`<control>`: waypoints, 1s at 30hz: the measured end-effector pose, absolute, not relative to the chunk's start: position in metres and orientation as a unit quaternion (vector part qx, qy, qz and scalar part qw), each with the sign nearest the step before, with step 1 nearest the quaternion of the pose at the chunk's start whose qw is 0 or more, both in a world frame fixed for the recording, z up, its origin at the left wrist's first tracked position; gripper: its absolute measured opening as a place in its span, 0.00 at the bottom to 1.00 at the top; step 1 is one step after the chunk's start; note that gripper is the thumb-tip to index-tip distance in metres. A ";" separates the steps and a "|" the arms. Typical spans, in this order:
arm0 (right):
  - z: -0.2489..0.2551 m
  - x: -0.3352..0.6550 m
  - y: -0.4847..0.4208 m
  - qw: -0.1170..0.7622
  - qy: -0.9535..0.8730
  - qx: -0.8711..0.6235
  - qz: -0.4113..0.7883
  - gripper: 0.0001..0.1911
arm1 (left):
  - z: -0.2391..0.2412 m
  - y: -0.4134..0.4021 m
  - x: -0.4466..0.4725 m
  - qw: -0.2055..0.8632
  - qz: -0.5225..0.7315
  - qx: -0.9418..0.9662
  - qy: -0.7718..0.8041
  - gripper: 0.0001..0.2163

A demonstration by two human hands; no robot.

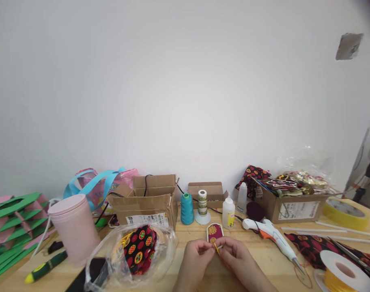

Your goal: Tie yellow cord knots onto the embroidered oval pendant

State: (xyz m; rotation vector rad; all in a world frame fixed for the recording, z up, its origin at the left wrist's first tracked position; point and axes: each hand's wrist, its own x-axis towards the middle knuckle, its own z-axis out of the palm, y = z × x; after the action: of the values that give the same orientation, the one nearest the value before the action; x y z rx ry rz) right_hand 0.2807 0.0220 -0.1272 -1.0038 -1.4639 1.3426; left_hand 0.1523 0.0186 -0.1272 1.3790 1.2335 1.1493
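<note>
My left hand (197,256) and my right hand (236,256) are close together low in the middle of the head view, fingertips nearly meeting. Both are closed in a pinch around a thin yellow cord (216,248), which shows between the fingertips. Directly beyond the fingers is a maroon fabric tag (214,230) with a gold pattern and a pale border. My fingers cover its near end, so I cannot tell whether they also grip it. A white glue bottle (228,214) with a yellow label stands just behind my right hand.
Left are a clear plastic bag (169,247) with patterned fabric, a pink canister (75,227) and an open cardboard box (148,202). A teal thread cone (187,209) stands behind. Right are a glue gun (273,235), scissors (352,253), a yellow ribbon spool (343,269) and a filled box (297,209).
</note>
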 end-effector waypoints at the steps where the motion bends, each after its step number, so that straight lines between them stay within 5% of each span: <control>1: -0.125 0.280 0.021 0.448 -0.607 -0.408 0.514 0.07 | -0.127 0.019 0.152 0.467 0.464 0.562 0.501 0.07; 15: -0.131 0.287 0.023 0.365 -0.746 -0.491 0.261 0.09 | -0.122 0.016 0.155 0.488 0.445 0.572 0.487 0.11; 30: -0.122 0.292 0.017 0.299 -0.804 -0.493 0.145 0.07 | -0.130 0.019 0.155 0.501 0.439 0.561 0.492 0.14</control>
State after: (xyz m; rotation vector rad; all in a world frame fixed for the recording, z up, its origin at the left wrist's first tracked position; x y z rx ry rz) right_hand 0.2920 0.0174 -0.1221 -1.3095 -2.1351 0.3846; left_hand 0.1545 0.0193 -0.1298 1.3566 1.1888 1.0601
